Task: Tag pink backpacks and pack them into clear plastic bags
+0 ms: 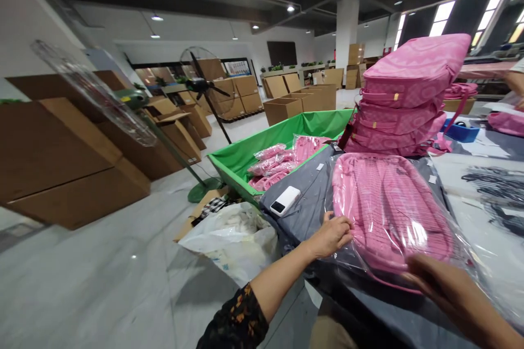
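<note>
A pink backpack lies flat inside a clear plastic bag on the grey-covered table, its padded back and straps facing up. At the bag's left edge, my left hand has its fingers curled onto the plastic. My right hand is over the bag's near right part, blurred by motion, its fingers not clear. Just beyond the bagged backpack stands a stack of pink backpacks. A white phone rests on the table to the left of my left hand.
A green-lined bin with several bagged pink items adjoins the table's left side. Below it are a white plastic sack and a standing fan. Dark cords and a blue tray lie to the right.
</note>
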`<state>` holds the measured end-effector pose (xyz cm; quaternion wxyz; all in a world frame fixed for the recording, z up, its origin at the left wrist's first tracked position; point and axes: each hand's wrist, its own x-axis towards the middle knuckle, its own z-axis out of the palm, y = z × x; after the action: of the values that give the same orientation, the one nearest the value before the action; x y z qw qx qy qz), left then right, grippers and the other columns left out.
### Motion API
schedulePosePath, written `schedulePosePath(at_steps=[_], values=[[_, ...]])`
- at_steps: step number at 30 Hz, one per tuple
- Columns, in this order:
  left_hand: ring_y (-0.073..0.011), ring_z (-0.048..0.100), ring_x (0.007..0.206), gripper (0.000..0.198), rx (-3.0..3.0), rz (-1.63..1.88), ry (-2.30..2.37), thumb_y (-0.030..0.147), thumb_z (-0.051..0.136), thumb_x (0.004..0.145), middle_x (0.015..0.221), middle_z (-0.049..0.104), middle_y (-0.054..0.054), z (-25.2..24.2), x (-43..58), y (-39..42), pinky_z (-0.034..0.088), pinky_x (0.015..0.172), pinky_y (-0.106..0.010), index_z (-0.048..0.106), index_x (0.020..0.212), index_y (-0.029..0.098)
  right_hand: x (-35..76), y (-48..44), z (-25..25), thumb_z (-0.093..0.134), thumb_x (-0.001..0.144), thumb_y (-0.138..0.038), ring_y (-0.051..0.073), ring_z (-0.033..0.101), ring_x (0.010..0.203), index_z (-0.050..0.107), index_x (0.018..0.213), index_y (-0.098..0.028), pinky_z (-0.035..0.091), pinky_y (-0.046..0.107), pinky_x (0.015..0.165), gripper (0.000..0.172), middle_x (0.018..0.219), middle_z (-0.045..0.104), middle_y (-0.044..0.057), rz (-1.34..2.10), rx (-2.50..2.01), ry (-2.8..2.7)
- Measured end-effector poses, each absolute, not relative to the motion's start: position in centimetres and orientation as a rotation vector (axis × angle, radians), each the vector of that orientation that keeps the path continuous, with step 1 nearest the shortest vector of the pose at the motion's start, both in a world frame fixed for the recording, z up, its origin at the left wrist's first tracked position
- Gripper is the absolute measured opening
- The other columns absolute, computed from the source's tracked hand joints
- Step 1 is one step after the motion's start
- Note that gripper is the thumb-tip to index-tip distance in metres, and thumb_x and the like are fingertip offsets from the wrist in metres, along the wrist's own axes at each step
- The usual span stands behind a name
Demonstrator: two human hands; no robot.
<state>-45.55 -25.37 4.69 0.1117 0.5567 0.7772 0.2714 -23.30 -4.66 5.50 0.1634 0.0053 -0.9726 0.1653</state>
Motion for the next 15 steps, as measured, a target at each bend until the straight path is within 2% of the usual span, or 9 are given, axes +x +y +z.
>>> schedulePosePath(at_steps=[2,6,9,12,15], values=[[-0.0209,0.061,0.119,0.012,1.636,0.76,2.285,0.023,0.056,0.098,0.124,0.068,-0.007,4.7,-45.7,-25.2,0.02,0.117,-0.05,0.065,0.091,0.019,-29.1,-5.7,6.9,0.045,0.097,-0.03,0.016,0.058,0.055,0.058,0.073,-0.024,0.038,0.027,0.052,0.028,0.064,0.063,0.001,0.315,0.315,-2.928],[-0.0213,0.061,0.119,0.009,1.602,0.733,2.297,0.022,0.059,0.097,0.124,0.069,-0.006,4.7,-45.9,-24.9,0.023,0.116,-0.05,0.065,0.092,0.017,-36.5,-6.5,8.7,0.055,0.086,-0.024,0.02,0.065,0.061,0.063,0.088,-0.025,0.029,0.027,0.051,0.008,0.069,0.07,0.002,0.081,0.434,-3.144],[-0.0209,0.062,0.118,0.009,1.584,0.754,2.296,0.021,0.06,0.096,0.123,0.07,-0.006,4.6,-45.9,-25.0,0.024,0.115,-0.049,0.065,0.09,0.017,-37.4,-4.7,9.1,0.065,0.084,-0.036,0.021,0.066,0.063,0.059,0.098,-0.027,0.03,0.026,0.053,0.018,0.071,0.07,0.0,0.158,0.157,-3.242],[-0.0209,0.062,0.118,0.01,1.565,0.793,2.277,0.023,0.062,0.095,0.122,0.07,-0.006,4.6,-46.0,-25.1,0.024,0.115,-0.049,0.064,0.087,0.018,-36.0,-3.0,9.1,0.061,0.088,-0.043,0.02,0.064,0.063,0.053,0.089,-0.025,0.032,0.026,0.054,0.02,0.07,0.068,0.0,0.253,-0.132,-3.189],[-0.02,0.062,0.118,0.009,1.553,0.833,2.249,0.022,0.064,0.094,0.123,0.07,-0.006,4.5,-46.0,-25.2,0.025,0.115,-0.048,0.063,0.086,0.018,-34.2,-3.9,8.2,0.054,0.092,-0.04,0.019,0.062,0.063,0.052,0.083,-0.025,0.033,0.027,0.057,0.018,0.071,0.066,0.0,0.321,-0.091,-3.125]])
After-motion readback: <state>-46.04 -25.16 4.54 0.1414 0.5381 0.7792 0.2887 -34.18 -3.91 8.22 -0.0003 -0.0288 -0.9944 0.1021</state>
